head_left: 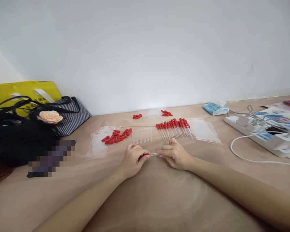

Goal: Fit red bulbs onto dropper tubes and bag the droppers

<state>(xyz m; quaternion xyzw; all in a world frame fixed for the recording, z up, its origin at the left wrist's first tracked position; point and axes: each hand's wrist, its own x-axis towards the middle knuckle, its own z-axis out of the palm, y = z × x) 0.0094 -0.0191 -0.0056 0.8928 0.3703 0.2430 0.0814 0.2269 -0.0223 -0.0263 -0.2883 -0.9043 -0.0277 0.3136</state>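
while the left hand [134, 160] pinches a red bulb [146, 154], the right hand [175, 155] grips the clear tube [154, 154] meeting it.

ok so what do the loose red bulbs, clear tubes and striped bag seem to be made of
Loose red bulbs: probably rubber or soft plastic, being opaque and evenly colored with at most a soft sheen.
Clear tubes: plastic or glass, smooth and see-through; the view leaves open which.
Striped bag: likely matte fabric, since its stripes show no gloss.
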